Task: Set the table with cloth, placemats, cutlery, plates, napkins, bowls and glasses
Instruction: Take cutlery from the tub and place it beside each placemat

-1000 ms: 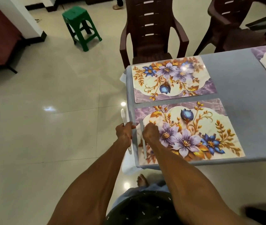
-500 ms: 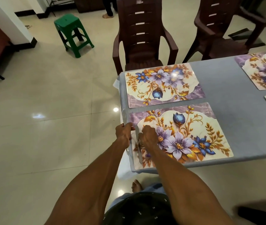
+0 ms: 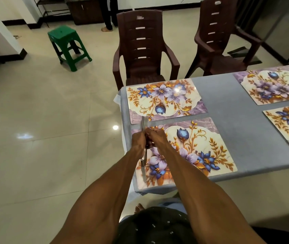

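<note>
Both hands meet just left of the frame's centre, over the left edge of the nearest placemat (image 3: 202, 148). The left hand (image 3: 138, 140) is curled round a bundle of cutlery (image 3: 144, 161), whose metal ends stick out above the knuckles and below the wrist; the lower end lies over the mat's left border. The right hand (image 3: 155, 138) presses against the left, its fingers bent onto the same cutlery, though whether it pinches one piece or only steadies the bundle cannot be told. The mat lies on a grey tablecloth (image 3: 231, 110) that fills the right half of the frame. A second placemat (image 3: 165, 99) sits just above the first, and two more show at the right edge. Two brown plastic chairs (image 3: 141, 50) stand at the table's far side, top centre, and a green stool (image 3: 68, 44) stands at upper left.
</note>
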